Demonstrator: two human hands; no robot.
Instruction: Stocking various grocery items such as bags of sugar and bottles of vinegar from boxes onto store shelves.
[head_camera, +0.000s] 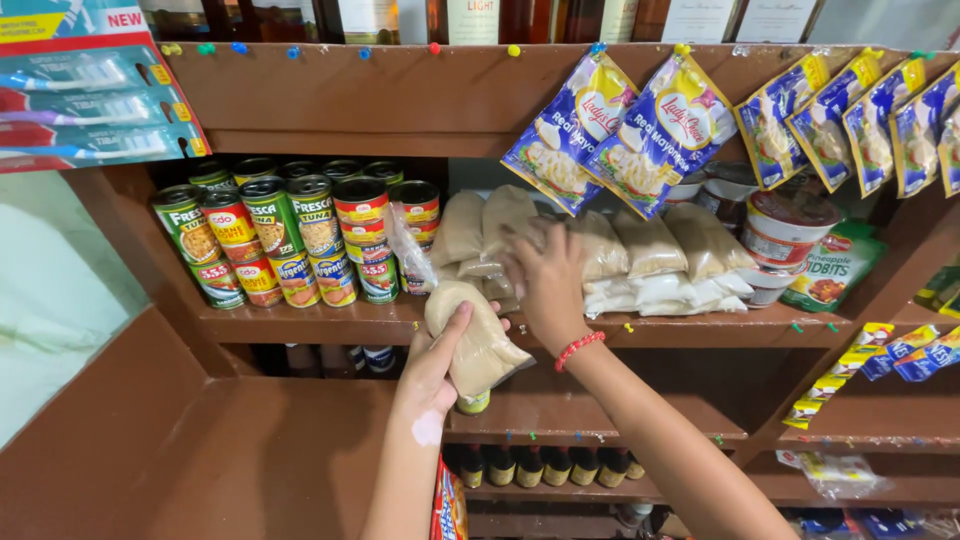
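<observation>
My left hand (437, 362) grips a clear plastic bag of brown sugar (478, 340) in front of the middle shelf (330, 325). My right hand (548, 280), with a red bead bracelet on its wrist, reaches into the shelf and presses on another brown sugar bag (510, 235) in the stacked row of bags (640, 245). White sugar bags (660, 292) lie under the brown ones to the right.
Stacked food cans (290, 235) fill the shelf's left side. Blue sauce pouches (620, 130) hang from pins on the upper board, more sachets (860, 120) at right. Cup noodles (785, 235) stand at right. Dark bottles (540, 465) line a lower shelf. Toothbrush packs (90, 90) hang top left.
</observation>
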